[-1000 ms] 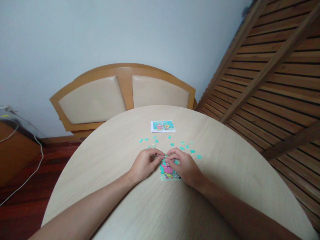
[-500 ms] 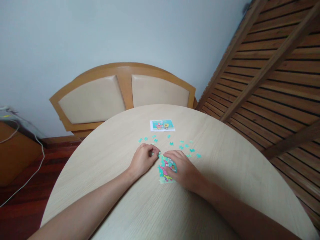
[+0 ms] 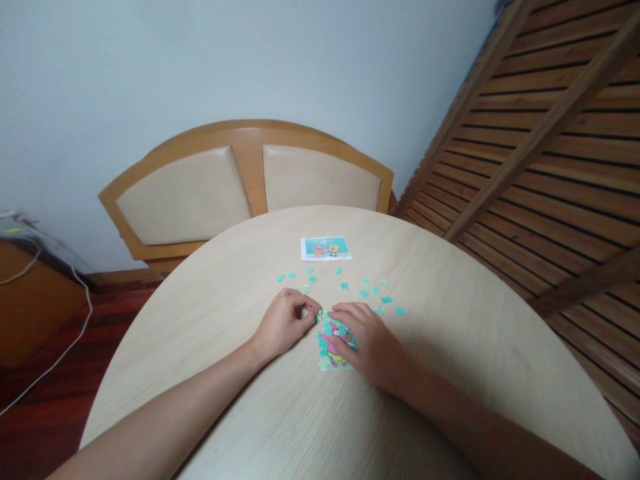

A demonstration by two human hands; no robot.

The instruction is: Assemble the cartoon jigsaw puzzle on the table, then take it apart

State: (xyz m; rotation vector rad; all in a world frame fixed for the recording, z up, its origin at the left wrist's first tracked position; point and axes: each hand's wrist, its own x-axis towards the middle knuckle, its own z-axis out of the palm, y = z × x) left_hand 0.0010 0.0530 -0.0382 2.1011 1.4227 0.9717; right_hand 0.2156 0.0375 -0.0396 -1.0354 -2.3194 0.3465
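- Pinching the small piece (image 3: 320, 316) in your left hand (image 3: 284, 324), align it at the puzzle's (image 3: 329, 358) far left corner before pressing.
- Steady the puzzle, which lies well in from the table's (image 3: 300, 427) far edge.
- Rest your right hand (image 3: 373, 343), thumb and fingers spread over the puzzle's right side, lightly, clear of the loose pieces (image 3: 386, 300) beyond.

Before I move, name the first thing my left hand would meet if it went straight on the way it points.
Most likely the right hand, just across from the left hand; depth is unclear, so the top edge of the joined puzzle could come first.
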